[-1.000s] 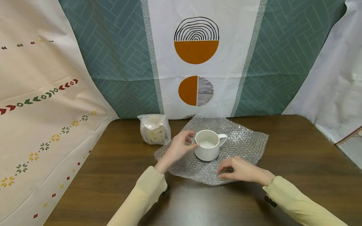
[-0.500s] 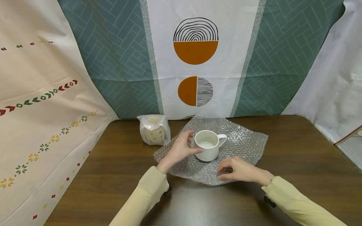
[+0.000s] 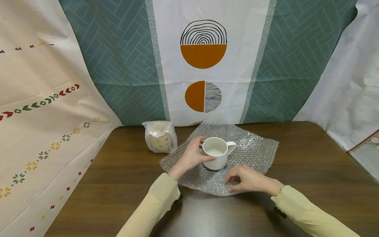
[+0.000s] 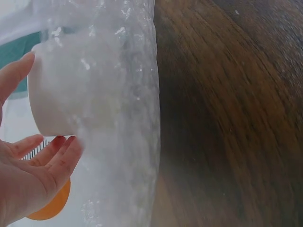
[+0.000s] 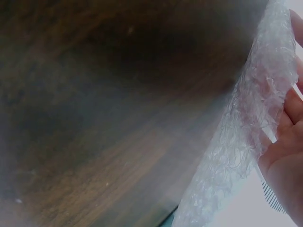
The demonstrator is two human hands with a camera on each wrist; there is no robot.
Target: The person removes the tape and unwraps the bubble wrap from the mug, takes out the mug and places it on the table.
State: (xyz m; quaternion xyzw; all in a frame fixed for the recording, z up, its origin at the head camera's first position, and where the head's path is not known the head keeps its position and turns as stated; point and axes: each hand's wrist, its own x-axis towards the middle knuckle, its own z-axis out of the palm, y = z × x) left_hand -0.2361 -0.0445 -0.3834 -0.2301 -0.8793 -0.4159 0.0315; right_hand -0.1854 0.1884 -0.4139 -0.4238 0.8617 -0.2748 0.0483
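Note:
A white mug point(image 3: 216, 161) stands upright on a spread sheet of bubble wrap point(image 3: 256, 149), its handle pointing right and back. My left hand point(image 3: 192, 156) holds it from the left, thumb across the front and fingers around the far left side. The left wrist view shows the thumb at one edge of the mug point(image 4: 66, 90) and fingertips along its other side, partly behind hazy wrap. At the near right of the sheet, my right hand point(image 3: 250, 179) rests with loosely bent fingers, thumb and fingers apart. Bubble wrap point(image 5: 246, 118) overlaps its fingertips in the right wrist view.
A bubble-wrapped cream-coloured patterned item point(image 3: 161, 141) stands at the back left, beside the sheet's left corner. The dark wooden table point(image 3: 124, 184) reaches back to hanging patterned cloths point(image 3: 133, 65).
My left hand has closed in on the mug, its thumb sliding right across the front. The right hand has barely moved, and the mug stays in place while the view shifts slightly.

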